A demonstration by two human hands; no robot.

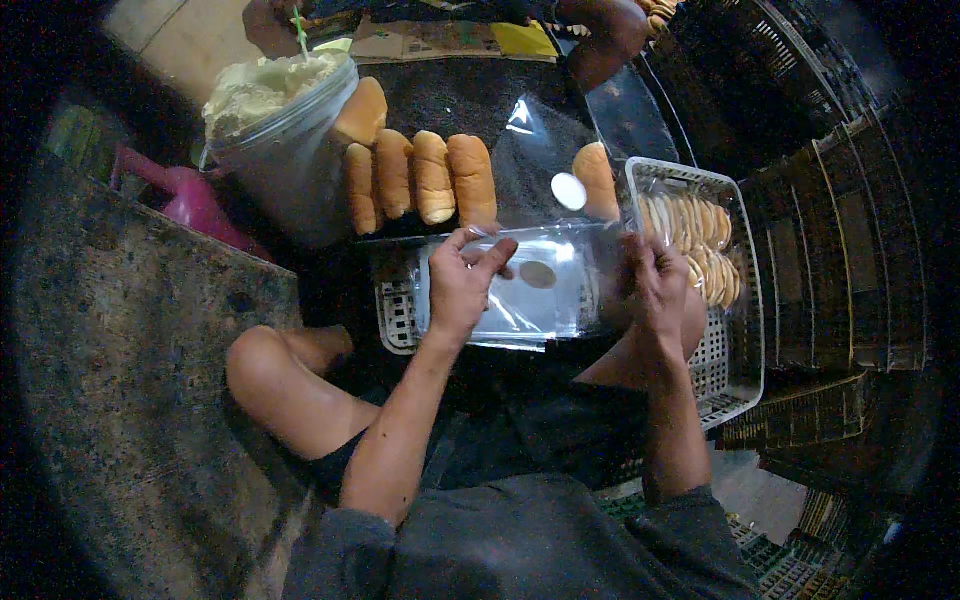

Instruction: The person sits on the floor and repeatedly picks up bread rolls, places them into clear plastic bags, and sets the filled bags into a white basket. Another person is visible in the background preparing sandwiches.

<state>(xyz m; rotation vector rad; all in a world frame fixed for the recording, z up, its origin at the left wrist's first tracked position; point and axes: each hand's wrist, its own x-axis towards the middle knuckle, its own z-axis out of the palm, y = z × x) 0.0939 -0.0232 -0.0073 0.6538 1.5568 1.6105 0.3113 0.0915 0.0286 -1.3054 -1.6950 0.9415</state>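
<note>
A stack of clear plastic bags [525,300] lies over a plastic crate before me. My left hand [465,274] pinches clear plastic film at the left part of the stack. At its right edge is my right hand [654,270], blurred, its fingers bent; whether it grips the film cannot be told. Beyond the bags several long bread rolls [433,178] lie side by side on a dark table [517,97]. A white round lid or disc [568,192] rests beside another roll [595,180].
A tub of pale cream [270,112] stands at the left. At the right, a white crate [757,352] holds bagged flat round breads [690,225]. Another person's arm [607,37] is across the table, near cardboard [427,39]. A wooden surface [150,360] lies left.
</note>
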